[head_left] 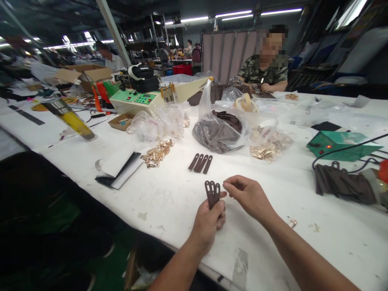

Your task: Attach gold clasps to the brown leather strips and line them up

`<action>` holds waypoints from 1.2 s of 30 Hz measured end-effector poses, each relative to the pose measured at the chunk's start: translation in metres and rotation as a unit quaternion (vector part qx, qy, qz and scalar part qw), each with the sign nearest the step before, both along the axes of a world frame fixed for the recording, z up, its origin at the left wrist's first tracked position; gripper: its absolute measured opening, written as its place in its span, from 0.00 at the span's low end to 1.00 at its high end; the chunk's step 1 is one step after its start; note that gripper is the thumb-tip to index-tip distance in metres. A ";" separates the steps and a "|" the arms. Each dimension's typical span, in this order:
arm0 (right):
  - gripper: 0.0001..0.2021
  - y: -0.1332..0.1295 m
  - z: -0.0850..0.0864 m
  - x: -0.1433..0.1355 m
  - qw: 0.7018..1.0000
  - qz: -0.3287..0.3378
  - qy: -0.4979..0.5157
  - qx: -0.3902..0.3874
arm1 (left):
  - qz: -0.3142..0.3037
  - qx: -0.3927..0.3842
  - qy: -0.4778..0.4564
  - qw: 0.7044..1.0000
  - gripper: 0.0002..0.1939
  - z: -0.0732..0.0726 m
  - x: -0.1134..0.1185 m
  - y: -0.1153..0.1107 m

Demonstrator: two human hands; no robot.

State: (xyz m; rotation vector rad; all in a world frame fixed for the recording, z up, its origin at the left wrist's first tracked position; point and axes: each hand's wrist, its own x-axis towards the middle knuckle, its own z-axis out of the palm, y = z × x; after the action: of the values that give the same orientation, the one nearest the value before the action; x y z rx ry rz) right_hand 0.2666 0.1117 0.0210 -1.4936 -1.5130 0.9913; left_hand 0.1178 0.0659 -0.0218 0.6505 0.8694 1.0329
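My left hand (pixel 209 222) is closed around several dark brown leather tabs (pixel 213 194). Three of their rounded, slotted ends fan out above the thumb. Just to the right, my right hand (pixel 247 196) is closed in a pinch, its thumb and index fingertips together beside the held tabs; anything between them is too small to make out. Beyond my hands, a short row of matching brown tabs (pixel 200 163) lies side by side on the white table (pixel 169 194). A loose pile of gold metal clasps (pixel 158 153) lies to the left of that row.
A plastic bag (pixel 220 133) of brown pieces stands mid-table, with bagged gold clasps (pixel 268 147) beside it. At right are a green device (pixel 336 144) with a cable and more brown tabs (pixel 342 184). A cream machine (pixel 136 99) stands back left. Across sits a person (pixel 263 68).
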 end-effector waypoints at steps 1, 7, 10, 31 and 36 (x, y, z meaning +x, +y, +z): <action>0.10 -0.015 -0.001 0.001 1.000 0.008 0.001 -0.004 | -0.006 0.014 0.013 1.000 0.08 -0.001 0.001 -0.001; 0.07 -0.041 -0.011 0.005 0.999 -0.006 -0.039 -0.005 | -0.028 0.061 0.083 0.994 0.09 -0.003 0.009 -0.009; 0.07 -0.042 -0.014 0.009 0.999 0.026 -0.032 -0.012 | -0.036 0.067 0.090 0.993 0.08 -0.002 0.012 -0.011; 0.06 -0.044 -0.002 0.046 0.997 0.003 -0.071 -0.013 | 0.008 -0.006 0.048 0.999 0.26 0.015 0.024 -0.007; 0.10 -0.085 0.016 0.013 0.978 0.179 0.085 0.065 | 0.018 -0.041 0.000 0.999 0.27 0.014 0.016 -0.005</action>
State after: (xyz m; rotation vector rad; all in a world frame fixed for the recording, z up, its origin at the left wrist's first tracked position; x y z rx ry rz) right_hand 0.2801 0.0265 0.0371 -1.0359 -1.7200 1.1680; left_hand 0.1337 0.0612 -0.0078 0.5690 0.9218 1.0239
